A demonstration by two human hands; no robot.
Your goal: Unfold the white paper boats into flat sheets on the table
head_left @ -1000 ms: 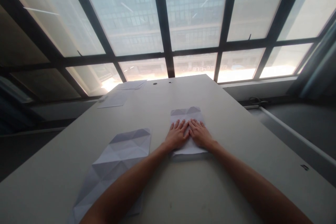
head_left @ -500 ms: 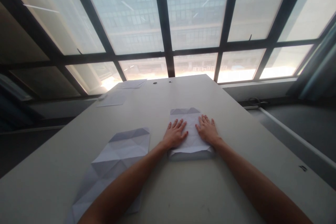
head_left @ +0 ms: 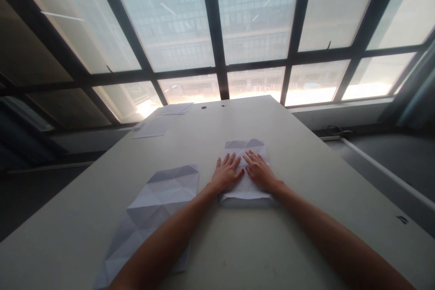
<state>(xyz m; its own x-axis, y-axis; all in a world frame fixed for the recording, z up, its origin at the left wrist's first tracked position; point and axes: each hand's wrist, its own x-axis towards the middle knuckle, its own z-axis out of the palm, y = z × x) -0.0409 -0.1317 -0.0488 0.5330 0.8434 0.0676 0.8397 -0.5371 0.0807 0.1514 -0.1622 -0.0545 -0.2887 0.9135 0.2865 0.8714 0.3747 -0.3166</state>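
A creased sheet of white paper (head_left: 250,189) lies in front of me, its near edge curled up and its far edge showing fold lines. Flat on its left side rests my left hand (head_left: 227,174), fingers spread. My right hand (head_left: 260,170) presses on the paper's middle and right part, also with fingers apart, its fingertips close to those of the left. Both palms cover part of the sheet. Beside my left forearm is a larger white paper (head_left: 163,190) with many triangular creases, partly hidden by that arm.
The white table (head_left: 306,217) reaches toward the windows. More paper sheets (head_left: 152,127) lie at its far left. A small round dark spot (head_left: 204,107) is near the far edge. A dark mark (head_left: 402,219) sits at the right edge, and a curtain (head_left: 414,95) hangs at right.
My right hand has slid left across the paper, closer to my left hand. My left hand stays on the left side. The view has shifted slightly.
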